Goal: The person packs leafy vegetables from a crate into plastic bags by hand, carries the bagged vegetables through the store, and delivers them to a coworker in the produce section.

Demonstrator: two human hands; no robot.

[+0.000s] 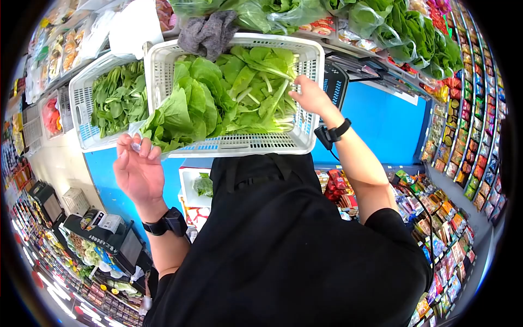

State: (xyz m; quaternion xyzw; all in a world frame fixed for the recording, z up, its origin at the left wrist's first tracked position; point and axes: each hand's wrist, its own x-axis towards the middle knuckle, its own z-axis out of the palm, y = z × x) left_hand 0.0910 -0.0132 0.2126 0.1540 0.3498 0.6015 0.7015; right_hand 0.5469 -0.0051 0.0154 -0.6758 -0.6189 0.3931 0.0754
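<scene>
A white plastic basket (239, 148) of leafy greens (256, 90) sits in front of my body. My left hand (140, 173) is at its near left corner, fingers curled on a scrap of clear plastic bag (136, 146). Beside those fingers, a large bunch of lettuce (188, 103) leans over the basket's left side; whether the plastic wraps around it is hard to see. At the right end, my right hand (315, 99) has its fingers closed at the pale stems of the greens, fingertips partly hidden. A dark grey cloth (207, 35) hangs over the far rim.
Another white basket (81, 117) with dark leafy greens (117, 98) stands at the left. Bagged greens (403, 32) lie along the far shelf. A black device (333, 84) is right of the basket, above a blue surface (376, 120). Snack racks (468, 109) line the right side.
</scene>
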